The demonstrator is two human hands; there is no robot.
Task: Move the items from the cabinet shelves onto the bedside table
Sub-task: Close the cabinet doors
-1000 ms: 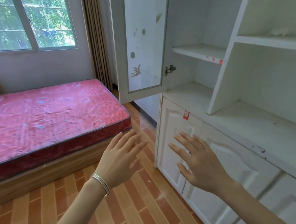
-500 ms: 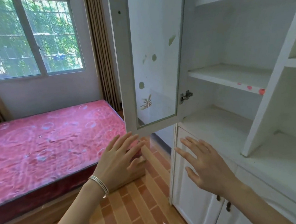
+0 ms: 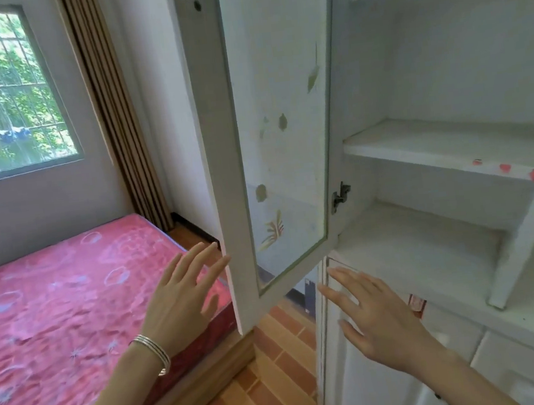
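1. Your view has lifted since a second ago: the cabinet door now fills the centre, and the cabinet shelves look bare, so no item shows.
2. Your left hand, fingers spread and empty, nears the door's edge.
3. Your right hand hovers splayed, holding nothing.

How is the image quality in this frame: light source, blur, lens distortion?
Head view: daylight enters through the window, which is bright but not blown out; the cabinet door and shelves bow from wide-angle distortion; overall softness smears detail on the left hand and right hand; the cabinet interior is evenly lit, without glare.
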